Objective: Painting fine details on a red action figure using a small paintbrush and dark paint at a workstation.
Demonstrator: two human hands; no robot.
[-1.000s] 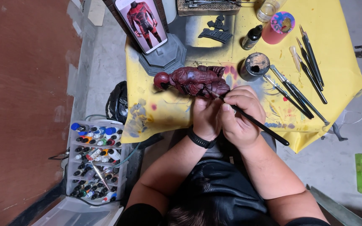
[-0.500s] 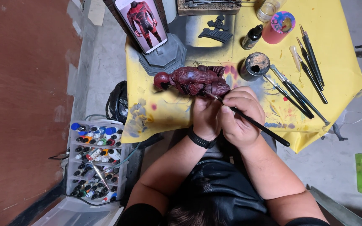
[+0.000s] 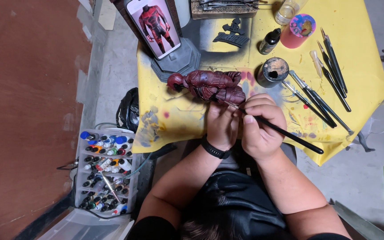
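Right above the left hand (image 3: 221, 124) sits the dark red figure (image 3: 207, 84), lying sideways on the yellow tabletop (image 3: 356, 58); that hand is curled around the figure's lower end, gripping it; the right hand (image 3: 261, 129), touching the left one, is pinched shut on a black paintbrush (image 3: 281, 131) whose tip meets the figure; just past the right hand there's a paint-crusted jar (image 3: 273, 71) and a row of spare brushes (image 3: 321, 89); way off beyond the left hand, a rack of paint bottles (image 3: 105, 173) on the floor.
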